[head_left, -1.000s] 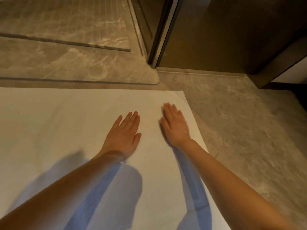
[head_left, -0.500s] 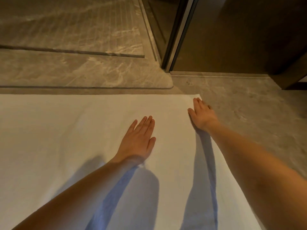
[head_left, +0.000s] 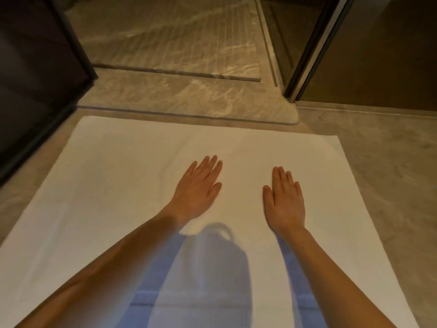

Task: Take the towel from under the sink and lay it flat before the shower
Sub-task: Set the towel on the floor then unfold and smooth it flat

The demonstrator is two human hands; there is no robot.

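A large white towel (head_left: pixel 118 185) lies spread flat on the marble floor, its far edge along the raised shower threshold (head_left: pixel 189 100). My left hand (head_left: pixel 198 190) rests palm down on the towel near its middle, fingers straight and together. My right hand (head_left: pixel 285 200) lies flat on the towel a little to the right, fingers straight too. Both forearms reach in from the bottom edge, and their shadows fall on the near part of the towel.
The shower floor (head_left: pixel 170 36) with fine grooves lies beyond the threshold. A dark glass panel (head_left: pixel 35 67) stands at the left, close to the towel's left corner. A dark door frame (head_left: pixel 307 50) and brown wall rise at the right. Grey marble floor (head_left: pixel 390 174) flanks the towel.
My right hand came back from the towel's right edge toward the middle. The view swung left, bringing in the left glass panel and the towel's left corner. My left hand stays flat.
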